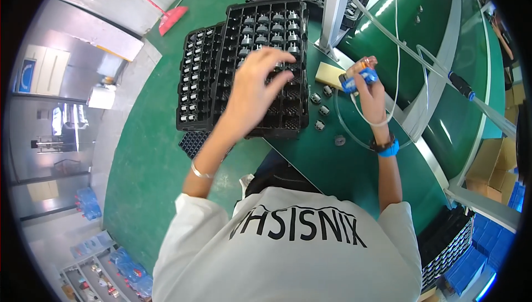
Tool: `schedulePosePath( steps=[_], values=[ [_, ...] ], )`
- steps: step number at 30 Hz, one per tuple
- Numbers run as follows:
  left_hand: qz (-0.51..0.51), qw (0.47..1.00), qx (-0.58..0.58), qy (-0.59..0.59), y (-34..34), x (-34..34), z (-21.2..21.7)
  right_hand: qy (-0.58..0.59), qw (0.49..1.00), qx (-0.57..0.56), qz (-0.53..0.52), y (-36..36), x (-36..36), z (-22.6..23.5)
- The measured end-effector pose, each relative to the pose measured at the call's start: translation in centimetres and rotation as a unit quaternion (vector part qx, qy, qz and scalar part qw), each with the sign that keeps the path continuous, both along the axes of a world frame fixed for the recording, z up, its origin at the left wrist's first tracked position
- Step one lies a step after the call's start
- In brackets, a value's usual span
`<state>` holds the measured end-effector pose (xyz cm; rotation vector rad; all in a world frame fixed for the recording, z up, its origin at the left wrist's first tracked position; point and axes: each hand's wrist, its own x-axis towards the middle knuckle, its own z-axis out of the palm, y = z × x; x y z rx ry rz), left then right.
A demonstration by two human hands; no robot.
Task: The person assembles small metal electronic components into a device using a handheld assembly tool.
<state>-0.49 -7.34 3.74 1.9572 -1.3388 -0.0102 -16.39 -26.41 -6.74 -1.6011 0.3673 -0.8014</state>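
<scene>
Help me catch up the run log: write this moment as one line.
left hand: open, over black compartment tray | right hand: holds blue handheld item | green table: yellow block, small metallic parts

A loose white fabric T-shirt (310,268) has short sleeves (195,216) and one row of large black block lettering (310,225) printed across its far part. A thin, pale, rounded bangle (201,173) rings the left wrist (207,160); the right wrist (380,133) wears a black strap (379,146) and a bright blue band (391,148).
</scene>
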Motion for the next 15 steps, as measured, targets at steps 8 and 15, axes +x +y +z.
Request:
schedulePosePath(
  steps=[8, 15],
  values=[
    [-0.039, 0.972, 0.131, -0.192, -4.4, 5.7, -3.7, 0.182, 0.939, -0.262, -0.125, 0.8, 2.1, -1.9],
    [-0.040, 0.983, 0.104, -0.144, -5.2, 6.0, -4.2, 0.174, 0.946, -0.249, -0.113, 0.7, 1.8, -2.3]
  ],
)
